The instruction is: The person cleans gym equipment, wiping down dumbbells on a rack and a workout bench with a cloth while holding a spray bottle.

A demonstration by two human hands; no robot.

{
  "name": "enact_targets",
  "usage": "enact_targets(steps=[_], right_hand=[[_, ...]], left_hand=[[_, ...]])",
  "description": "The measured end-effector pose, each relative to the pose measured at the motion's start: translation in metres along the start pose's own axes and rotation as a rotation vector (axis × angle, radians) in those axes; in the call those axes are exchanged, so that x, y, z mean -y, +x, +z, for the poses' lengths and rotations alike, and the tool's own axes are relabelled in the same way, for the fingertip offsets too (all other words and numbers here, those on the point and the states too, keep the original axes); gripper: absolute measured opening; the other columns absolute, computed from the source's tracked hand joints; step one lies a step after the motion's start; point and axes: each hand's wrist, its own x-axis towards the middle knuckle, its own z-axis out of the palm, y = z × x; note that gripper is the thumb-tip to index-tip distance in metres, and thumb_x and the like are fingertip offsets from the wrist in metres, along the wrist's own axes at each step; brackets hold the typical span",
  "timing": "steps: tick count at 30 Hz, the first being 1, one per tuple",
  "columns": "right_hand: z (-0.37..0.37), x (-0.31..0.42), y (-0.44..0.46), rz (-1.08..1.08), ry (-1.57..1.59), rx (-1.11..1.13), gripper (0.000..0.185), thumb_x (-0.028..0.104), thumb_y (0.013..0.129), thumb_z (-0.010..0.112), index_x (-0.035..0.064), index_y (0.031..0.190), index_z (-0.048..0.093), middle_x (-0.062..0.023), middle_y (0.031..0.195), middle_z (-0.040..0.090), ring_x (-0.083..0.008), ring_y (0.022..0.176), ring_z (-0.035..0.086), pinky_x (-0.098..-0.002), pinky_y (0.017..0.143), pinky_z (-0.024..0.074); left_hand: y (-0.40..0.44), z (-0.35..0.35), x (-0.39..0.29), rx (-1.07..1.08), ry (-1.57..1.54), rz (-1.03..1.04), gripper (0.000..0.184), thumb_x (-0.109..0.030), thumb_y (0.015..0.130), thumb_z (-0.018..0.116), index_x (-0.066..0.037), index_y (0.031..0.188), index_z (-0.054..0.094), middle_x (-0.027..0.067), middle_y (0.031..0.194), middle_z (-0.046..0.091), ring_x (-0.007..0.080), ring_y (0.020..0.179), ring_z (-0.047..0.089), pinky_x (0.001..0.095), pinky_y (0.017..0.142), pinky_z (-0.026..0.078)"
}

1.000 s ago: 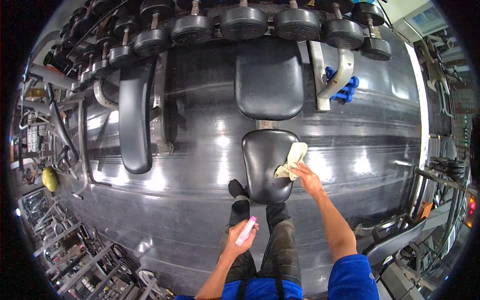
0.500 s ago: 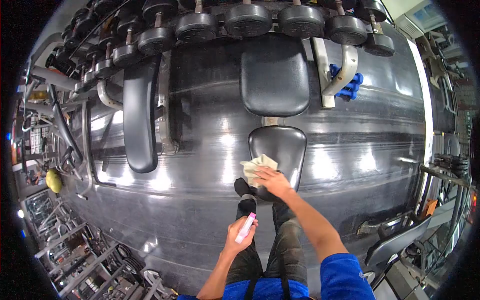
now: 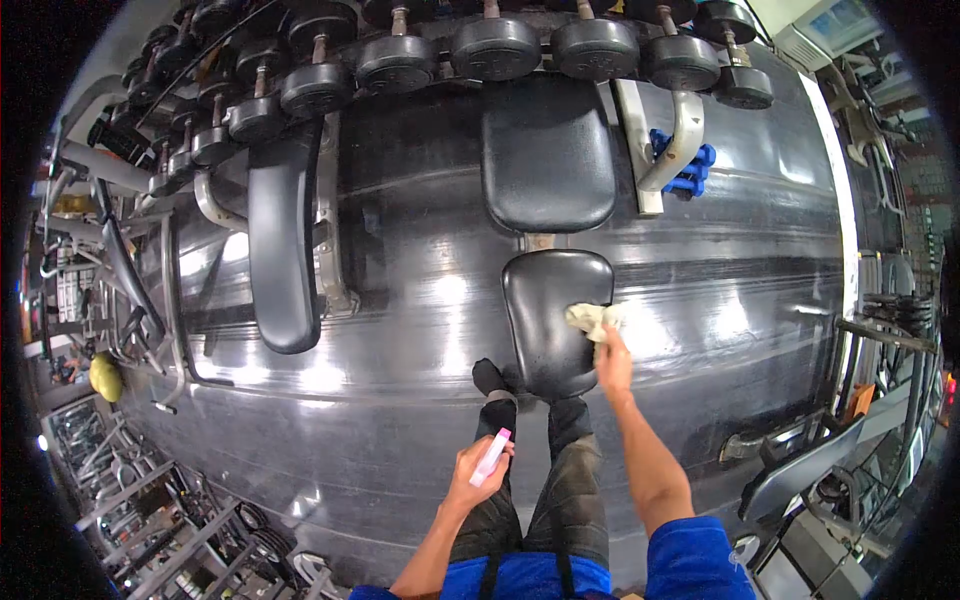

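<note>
A pale cream cloth [image 3: 592, 319] is bunched in my right hand [image 3: 614, 362], at the right edge of a black padded bench seat [image 3: 556, 310]. My fingers are closed on the cloth, which overlaps the seat's edge. Low in front of my legs, my left hand [image 3: 474, 474] grips a small white bottle with a pink top [image 3: 490, 458], tilted up to the right. What the bottle contains cannot be made out. Beyond the seat stands the bench's larger black backrest pad [image 3: 548, 155].
A rack of black dumbbells [image 3: 497, 50] runs along the far side. Another padded bench [image 3: 283, 250] stands to the left. Blue dumbbells [image 3: 684, 165] lie by a pale metal frame at the right. A yellow-green ball [image 3: 106, 377] is far left. Dark shiny flooring [image 3: 420, 400] surrounds the bench.
My right hand has moved with the cloth from the seat's near left edge to its right edge. The cloth is more bunched now. My left hand stays nearly where it was.
</note>
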Motion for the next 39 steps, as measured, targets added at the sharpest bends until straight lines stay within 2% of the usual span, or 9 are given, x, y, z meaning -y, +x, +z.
enact_targets(steps=[2, 4, 6, 12, 17, 22, 26, 31, 39], right_hand=[[0.053, 0.016, -0.02, -0.227, -0.156, -0.192, 0.042, 0.0, 0.083, 0.058, 0.0083, 0.124, 0.061, -0.0158, 0.124, 0.062, -0.0343, 0.121, 0.055, -0.0427, 0.102, 0.0456], [0.065, 0.042, -0.032, -0.475, -0.236, -0.027, 0.041, 0.0, 0.078, 0.059, 0.0117, 0.117, 0.064, -0.0108, 0.118, 0.064, -0.0316, 0.107, 0.061, -0.0419, 0.097, 0.0495], [0.07, 0.071, -0.049, -0.504, -0.217, 0.198, 0.038, -0.001, 0.078, 0.058, 0.0174, 0.109, 0.069, -0.0052, 0.128, 0.061, -0.0273, 0.126, 0.053, -0.0387, 0.103, 0.0466], [0.044, 0.032, -0.034, -0.862, -0.398, 0.388, 0.035, 0.007, 0.081, 0.058, 0.0184, 0.114, 0.064, 0.0008, 0.138, 0.056, -0.0201, 0.137, 0.044, -0.0358, 0.109, 0.0439], [-0.025, -0.025, -0.028, -0.494, -0.35, 0.205, 0.054, -0.009, 0.075, 0.059, 0.0155, 0.123, 0.062, -0.0102, 0.135, 0.057, -0.0291, 0.126, 0.054, -0.0392, 0.097, 0.0513], [0.002, -0.007, -0.04, 0.229, 0.037, -0.044, 0.04, -0.008, 0.082, 0.056, 0.0034, 0.121, 0.062, -0.0216, 0.118, 0.064, -0.0397, 0.111, 0.061, -0.0447, 0.097, 0.0477], [0.052, 0.019, -0.065, -0.125, -0.152, -0.26, 0.044, -0.008, 0.079, 0.056, 0.0071, 0.12, 0.063, -0.0178, 0.123, 0.063, -0.0371, 0.123, 0.054, -0.0434, 0.104, 0.0442], [0.093, 0.062, -0.089, -0.545, -0.381, 0.323, 0.028, 0.01, 0.082, 0.059, 0.0131, 0.109, 0.068, -0.0058, 0.129, 0.061, -0.0269, 0.129, 0.05, -0.039, 0.106, 0.0432], [0.031, -0.005, -0.06, -0.991, -0.498, 0.459, 0.028, 0.017, 0.09, 0.053, 0.0176, 0.115, 0.065, -0.0012, 0.139, 0.054, -0.0209, 0.138, 0.042, -0.0389, 0.116, 0.032]], left_hand=[[0.0, -0.002, 0.002, 0.022, -0.009, -0.041, 0.014, 0.005, 0.083, 0.062, 0.002, 0.095, 0.066, 0.0129, 0.084, 0.07, 0.0222, 0.075, 0.071, 0.0319, 0.069, 0.055], [0.0, -0.002, 0.003, 0.027, -0.001, -0.03, 0.013, 0.005, 0.083, 0.062, 0.003, 0.095, 0.066, 0.013, 0.084, 0.069, 0.0224, 0.075, 0.071, 0.0319, 0.069, 0.055], [0.0, 0.0, 0.003, 0.034, 0.006, -0.008, 0.013, 0.005, 0.083, 0.061, 0.003, 0.095, 0.065, 0.0131, 0.083, 0.069, 0.0226, 0.076, 0.071, 0.0319, 0.069, 0.055], [0.003, 0.002, -0.003, 0.063, 0.018, 0.031, 0.013, 0.005, 0.083, 0.061, 0.003, 0.095, 0.065, 0.0129, 0.083, 0.069, 0.0227, 0.077, 0.071, 0.0321, 0.07, 0.055], [0.001, 0.001, -0.001, 0.069, -0.007, 0.03, 0.013, 0.005, 0.082, 0.062, 0.002, 0.094, 0.065, 0.0121, 0.083, 0.069, 0.0227, 0.076, 0.071, 0.0318, 0.07, 0.055], [-0.002, 0.003, 0.005, 0.085, 0.029, 0.052, 0.013, 0.005, 0.082, 0.062, 0.002, 0.094, 0.065, 0.012, 0.083, 0.069, 0.0226, 0.076, 0.07, 0.0318, 0.071, 0.054], [-0.003, 0.008, 0.005, 0.077, 0.048, 0.079, 0.013, 0.006, 0.082, 0.062, 0.002, 0.094, 0.065, 0.0119, 0.082, 0.068, 0.0229, 0.076, 0.069, 0.0321, 0.071, 0.054], [-0.004, 0.018, 0.002, 0.084, 0.053, 0.022, 0.013, 0.006, 0.082, 0.062, 0.002, 0.094, 0.065, 0.0119, 0.082, 0.068, 0.0235, 0.074, 0.069, 0.0322, 0.07, 0.054], [-0.005, 0.021, -0.007, 0.014, 0.028, 0.007, 0.014, 0.005, 0.081, 0.062, 0.002, 0.094, 0.065, 0.012, 0.081, 0.067, 0.0233, 0.073, 0.069, 0.0323, 0.068, 0.054]])
